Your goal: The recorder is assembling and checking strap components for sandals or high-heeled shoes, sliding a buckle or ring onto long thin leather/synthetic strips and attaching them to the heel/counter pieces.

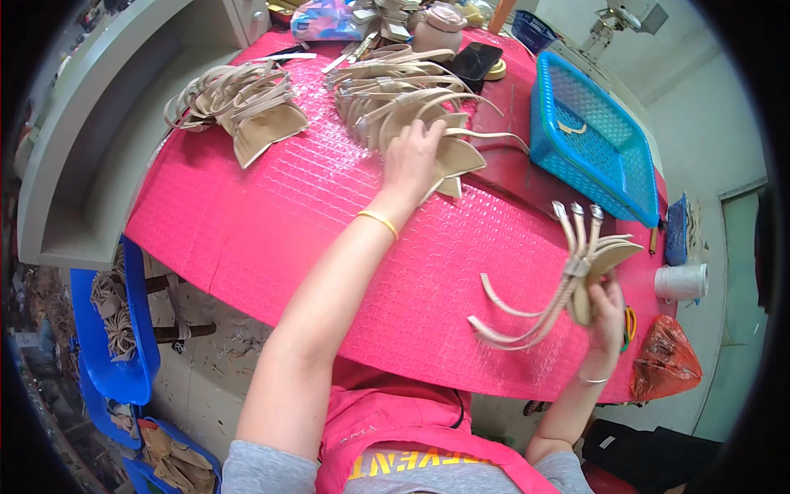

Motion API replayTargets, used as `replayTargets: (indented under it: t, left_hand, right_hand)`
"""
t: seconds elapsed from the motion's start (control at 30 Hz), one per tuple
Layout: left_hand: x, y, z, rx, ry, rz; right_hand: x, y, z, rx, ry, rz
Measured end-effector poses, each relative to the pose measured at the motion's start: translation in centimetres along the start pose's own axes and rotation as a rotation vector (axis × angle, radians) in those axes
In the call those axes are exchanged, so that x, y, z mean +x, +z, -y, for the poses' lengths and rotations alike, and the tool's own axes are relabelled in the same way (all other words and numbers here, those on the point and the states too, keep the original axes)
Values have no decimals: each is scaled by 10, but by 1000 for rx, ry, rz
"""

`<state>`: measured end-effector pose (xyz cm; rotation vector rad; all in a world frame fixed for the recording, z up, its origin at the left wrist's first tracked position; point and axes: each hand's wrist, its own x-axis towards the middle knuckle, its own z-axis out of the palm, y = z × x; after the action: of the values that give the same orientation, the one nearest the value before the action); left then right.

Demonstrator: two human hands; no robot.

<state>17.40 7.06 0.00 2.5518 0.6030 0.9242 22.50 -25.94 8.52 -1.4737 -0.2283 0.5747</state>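
Reaching to the far middle of the table, my left hand has its fingers closed on a beige strapped shoe upper at the near end of a long overlapping row of uppers. My right hand, at the right side, grips a small stack of similar beige shoe uppers. Several thin straps with silver buckles point up from that stack, and other strap ends curl out to the left. At the far left lies another heap of beige uppers, apart from both hands.
A turquoise plastic basket sits at the right, with a small pale strip inside. Beyond the row are a phone and a pinkish jar. A white spool and a red plastic bag lie at the right edge; blue bins stand below left.
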Motion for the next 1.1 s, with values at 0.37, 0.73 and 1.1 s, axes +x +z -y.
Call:
replayTargets:
  t: [0.37,0.73,1.1]
  left_hand:
    - [-74,-122,-13,-1179,-531,209]
    - [-101,-116,39,-105,-151,-171]
    - [-117,-137,42,-920,-687,-254]
  right_hand:
    - [99,149,-5,-673,-114,942]
    - [34,193,-80,-1108,-691,439]
    - [-43,137,-65,-1172,-654,439]
